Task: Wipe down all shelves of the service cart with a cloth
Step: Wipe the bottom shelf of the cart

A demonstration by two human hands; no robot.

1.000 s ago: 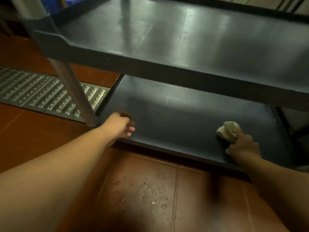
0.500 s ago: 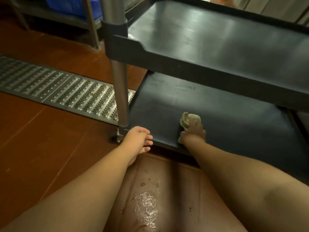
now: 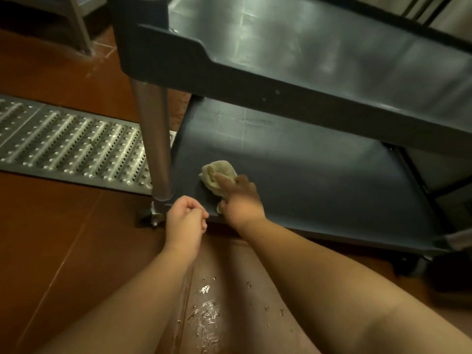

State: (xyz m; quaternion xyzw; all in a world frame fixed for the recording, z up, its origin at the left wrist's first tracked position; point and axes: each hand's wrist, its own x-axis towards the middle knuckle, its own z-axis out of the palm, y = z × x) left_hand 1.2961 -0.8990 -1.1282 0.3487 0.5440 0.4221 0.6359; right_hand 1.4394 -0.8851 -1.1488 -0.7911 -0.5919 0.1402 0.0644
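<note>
The dark service cart fills the upper right; its bottom shelf (image 3: 319, 180) lies under a glossy middle shelf (image 3: 293, 44). A crumpled beige cloth (image 3: 217, 173) rests on the bottom shelf near its front left corner. My right hand (image 3: 240, 198) presses on the cloth, fingers spread over it. My left hand (image 3: 186, 218) hovers at the shelf's front left edge, fingers curled into a loose fist, holding nothing.
A metal cart post (image 3: 154, 139) rises at the front left corner, with a caster (image 3: 146, 217) below. A perforated metal floor drain grate (image 3: 69, 144) runs across the red tiled floor at left. Water drops and crumbs (image 3: 207, 310) lie on the floor between my arms.
My right hand has swept the cloth from the right side of the bottom shelf to its front left corner. My left hand has closed from spread fingers into a loose fist.
</note>
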